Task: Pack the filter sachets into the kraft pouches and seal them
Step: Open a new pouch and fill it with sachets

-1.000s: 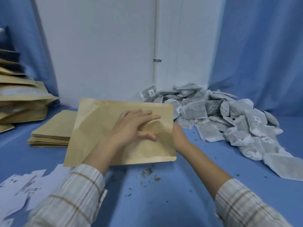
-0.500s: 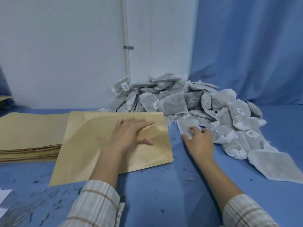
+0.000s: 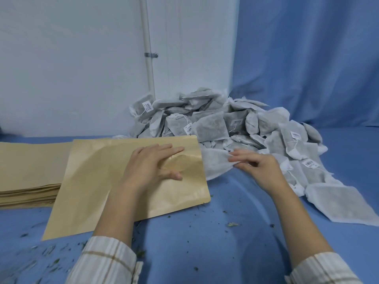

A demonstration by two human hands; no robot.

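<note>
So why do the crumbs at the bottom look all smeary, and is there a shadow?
Head view: the crumbs at bottom left are smeared, soft towards the edge of the wide lens; the sachets in the middle are sharper, though their labels stay unreadable. A soft shadow lies on the cloth between the arms. No glare.

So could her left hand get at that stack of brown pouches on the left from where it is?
Probably yes. The left hand lies flat on the kraft pouch, and the stack of pouches sits right beside it, partly under that pouch's edge. Nothing stands between them, though she would have to let go of the pouch.
</note>
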